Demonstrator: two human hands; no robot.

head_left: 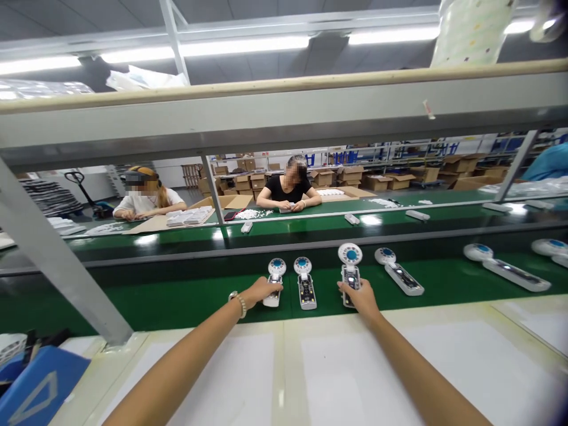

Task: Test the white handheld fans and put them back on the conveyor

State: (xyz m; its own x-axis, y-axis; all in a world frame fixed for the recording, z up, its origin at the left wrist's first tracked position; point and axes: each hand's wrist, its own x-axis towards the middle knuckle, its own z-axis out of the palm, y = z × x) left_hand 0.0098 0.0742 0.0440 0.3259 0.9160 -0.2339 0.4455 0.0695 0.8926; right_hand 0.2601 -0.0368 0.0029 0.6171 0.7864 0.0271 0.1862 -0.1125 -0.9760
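Observation:
My left hand (262, 290) is closed on a white handheld device (277, 267) with a round head, a blue centre and an open body. My right hand (361, 297) grips another such device (350, 254), its head tipped up above the green surface and a circuit board showing in its handle. Between my hands lies a third device (306, 290), touched by neither. To the right of my right hand rests one more device (403, 278), laid at a slant. My fingertips partly cover the handles of both held devices.
More devices (510, 273) lie along the green belt (177, 302) to the right. White work surface (328, 378) is under my forearms; a blue bin (44, 378) stands at left. A shelf beam (284, 109) crosses overhead. Two people (288, 189) sit across the line.

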